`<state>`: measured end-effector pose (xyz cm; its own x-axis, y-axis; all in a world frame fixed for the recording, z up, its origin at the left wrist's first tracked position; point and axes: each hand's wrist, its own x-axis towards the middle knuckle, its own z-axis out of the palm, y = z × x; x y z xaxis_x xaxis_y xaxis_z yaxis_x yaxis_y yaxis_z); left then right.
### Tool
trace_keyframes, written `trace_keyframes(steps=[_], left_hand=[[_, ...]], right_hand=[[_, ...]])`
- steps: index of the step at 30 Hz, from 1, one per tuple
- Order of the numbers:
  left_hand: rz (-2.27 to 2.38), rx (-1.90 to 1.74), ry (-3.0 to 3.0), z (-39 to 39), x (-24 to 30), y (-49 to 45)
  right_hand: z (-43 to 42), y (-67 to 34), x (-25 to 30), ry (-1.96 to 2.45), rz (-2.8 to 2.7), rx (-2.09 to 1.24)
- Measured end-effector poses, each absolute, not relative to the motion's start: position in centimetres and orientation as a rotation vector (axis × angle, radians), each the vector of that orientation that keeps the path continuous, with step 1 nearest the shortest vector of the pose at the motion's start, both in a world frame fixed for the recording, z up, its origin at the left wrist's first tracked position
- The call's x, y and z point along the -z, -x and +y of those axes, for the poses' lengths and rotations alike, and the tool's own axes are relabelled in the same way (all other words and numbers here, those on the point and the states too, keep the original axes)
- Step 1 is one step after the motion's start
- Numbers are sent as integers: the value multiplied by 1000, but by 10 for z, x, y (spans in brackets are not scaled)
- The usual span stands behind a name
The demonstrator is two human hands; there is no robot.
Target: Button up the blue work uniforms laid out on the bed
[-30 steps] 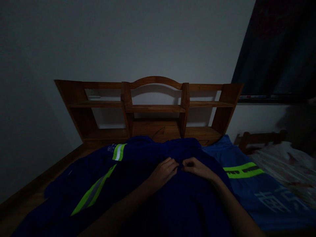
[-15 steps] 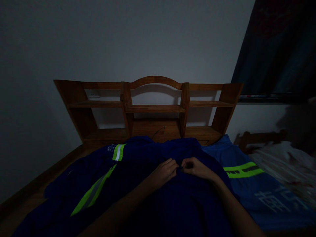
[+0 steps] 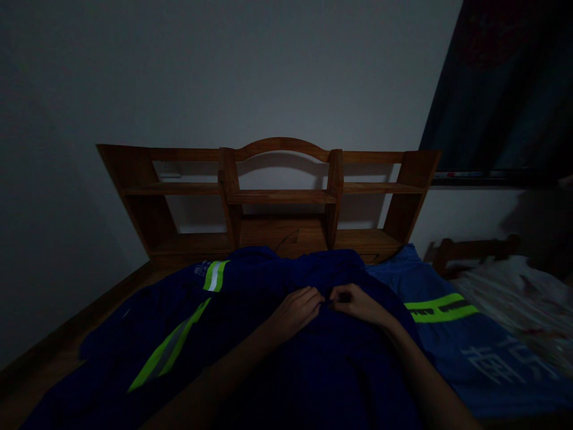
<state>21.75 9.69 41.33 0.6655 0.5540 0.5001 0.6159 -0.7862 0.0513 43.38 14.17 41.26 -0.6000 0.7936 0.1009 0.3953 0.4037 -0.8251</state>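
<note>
A dark blue work jacket [image 3: 264, 280] with yellow-green reflective bands lies spread out before me. My left hand [image 3: 301, 306] is closed at the middle of the jacket, its fingertips pinching the cloth. Just to its right, my right hand [image 3: 356, 303] pinches the same area, thumb and forefinger curled into a ring. The two sets of fingertips almost meet. Whatever small part of the jacket lies between them is too dark to make out.
Behind the jacket stands a wooden shelf unit [image 3: 282, 196] against the wall. A lighter blue garment [image 3: 441, 343] with a yellow-green band and white characters lies on the right. Farther right are a whitish plastic-like heap [image 3: 521, 292] and a wooden rail [image 3: 474, 248].
Both hands stay at the same spot on the jacket. Only the fingers shift very slightly.
</note>
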Motion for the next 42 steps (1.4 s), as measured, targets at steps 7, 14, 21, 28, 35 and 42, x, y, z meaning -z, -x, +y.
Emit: trace_keyframes(steps=[7, 14, 21, 28, 35, 42], left_hand=[[-936, 740, 2754, 99, -408, -217], [-950, 713, 2774, 97, -409, -216], [-990, 749, 2751, 97, -407, -216], [-947, 745, 2786, 99, -409, -214], [-910, 754, 2785, 99, -411, -215], [-928, 750, 2785, 96, -414, -215]], right_hand=[[144, -435, -412, 1010, -2194, -1052], [145, -435, -411, 990, -2215, -1054], [145, -434, -408, 993, -2193, -1093], [144, -433, -409, 993, -2214, -1076], [145, -433, -406, 1017, -2233, -1052], [142, -432, -411, 996, -2232, -1089]])
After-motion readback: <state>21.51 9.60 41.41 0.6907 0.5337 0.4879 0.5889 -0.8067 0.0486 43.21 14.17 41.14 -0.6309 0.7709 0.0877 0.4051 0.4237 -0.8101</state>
